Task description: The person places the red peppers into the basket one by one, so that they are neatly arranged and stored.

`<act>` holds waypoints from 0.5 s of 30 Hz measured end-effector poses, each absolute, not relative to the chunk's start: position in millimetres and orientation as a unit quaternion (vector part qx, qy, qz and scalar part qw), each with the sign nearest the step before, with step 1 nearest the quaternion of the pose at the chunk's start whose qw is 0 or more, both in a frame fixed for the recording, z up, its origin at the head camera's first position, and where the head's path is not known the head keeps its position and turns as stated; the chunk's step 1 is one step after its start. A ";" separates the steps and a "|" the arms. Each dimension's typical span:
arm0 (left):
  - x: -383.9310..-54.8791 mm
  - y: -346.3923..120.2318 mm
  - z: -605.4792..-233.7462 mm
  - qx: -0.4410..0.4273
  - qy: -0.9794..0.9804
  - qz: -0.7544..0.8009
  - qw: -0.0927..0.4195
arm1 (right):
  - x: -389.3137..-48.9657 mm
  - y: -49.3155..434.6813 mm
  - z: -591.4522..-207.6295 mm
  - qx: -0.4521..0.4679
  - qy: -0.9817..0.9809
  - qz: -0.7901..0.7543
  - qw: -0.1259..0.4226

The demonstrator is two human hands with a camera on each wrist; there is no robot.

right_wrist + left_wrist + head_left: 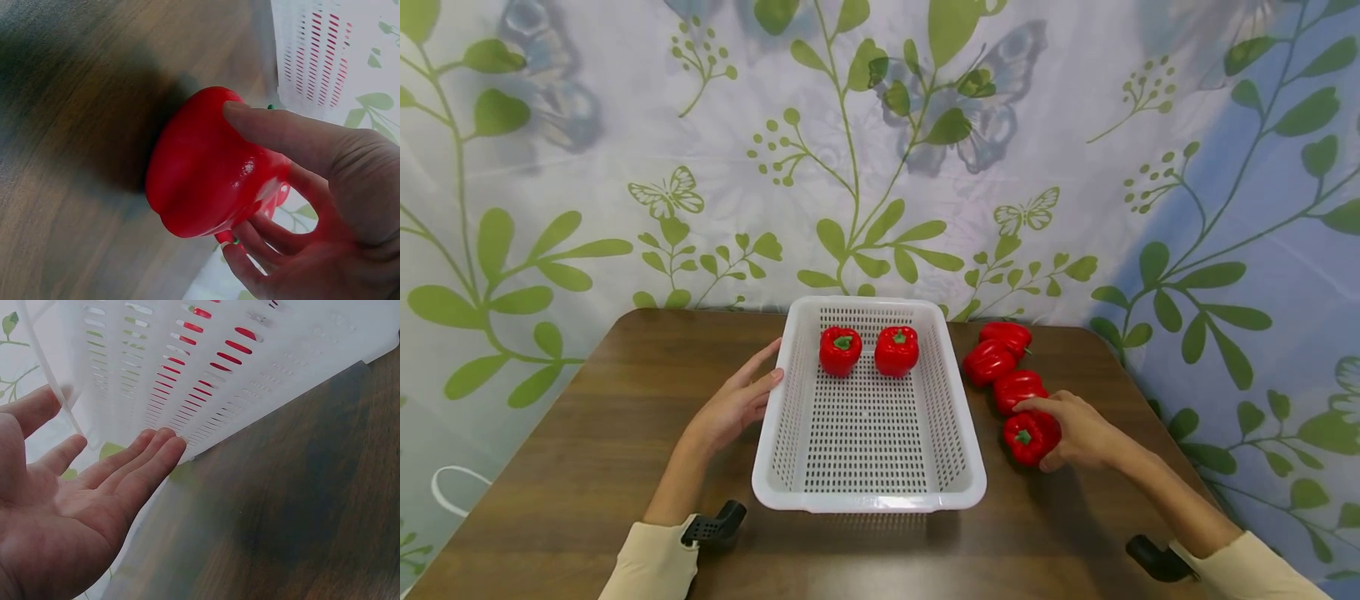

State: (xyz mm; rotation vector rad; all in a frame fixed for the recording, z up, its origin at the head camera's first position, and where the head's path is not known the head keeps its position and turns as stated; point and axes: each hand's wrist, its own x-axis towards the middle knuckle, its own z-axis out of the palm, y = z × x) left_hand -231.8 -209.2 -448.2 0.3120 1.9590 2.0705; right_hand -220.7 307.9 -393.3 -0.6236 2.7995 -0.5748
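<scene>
To the right of the white perforated basket [868, 502], the grip of the right hand [1081, 429] pinches a red bell pepper [1024, 440] between thumb and fingers; three more bell peppers [988, 363] lie behind it on the brown desk [572, 442]; two others [840, 353] stand inside the basket's far end; the left hand [730, 408], fingers spread and straight, touches its left side.

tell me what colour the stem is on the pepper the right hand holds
Green; the stem shows best in the head view.

Head view bright; glare on tabletop [887, 575]; wrist views dimmer, shadow beside pepper [200, 165].
</scene>
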 end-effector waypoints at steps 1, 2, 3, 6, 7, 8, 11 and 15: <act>-231.8 -209.2 -448.0 0.108 0.677 0.715 0.137 | -220.6 308.1 -393.6 -0.211 0.951 -0.196 0.108; -231.9 -209.3 -448.0 0.107 0.677 0.716 0.137 | -220.7 308.3 -393.9 -0.212 0.952 -0.196 0.107; -232.1 -209.5 -447.9 0.108 0.676 0.716 0.137 | -220.9 308.3 -394.1 -0.211 0.952 -0.195 0.107; -232.7 -209.8 -448.1 0.108 0.676 0.716 0.137 | -221.0 308.1 -394.5 -0.210 0.954 -0.191 0.101; -232.9 -209.8 -448.2 0.108 0.676 0.716 0.137 | -220.9 307.8 -394.6 -0.210 0.954 -0.189 0.097; -233.1 -210.0 -448.4 0.108 0.676 0.716 0.138 | -220.7 307.5 -394.7 -0.210 0.955 -0.186 0.093; -233.6 -210.1 -448.9 0.106 0.677 0.715 0.139 | -220.0 307.0 -393.8 -0.209 0.957 -0.182 0.084; -234.2 -210.3 -449.2 0.104 0.680 0.713 0.140 | -219.1 306.7 -391.3 -0.207 0.958 -0.183 0.080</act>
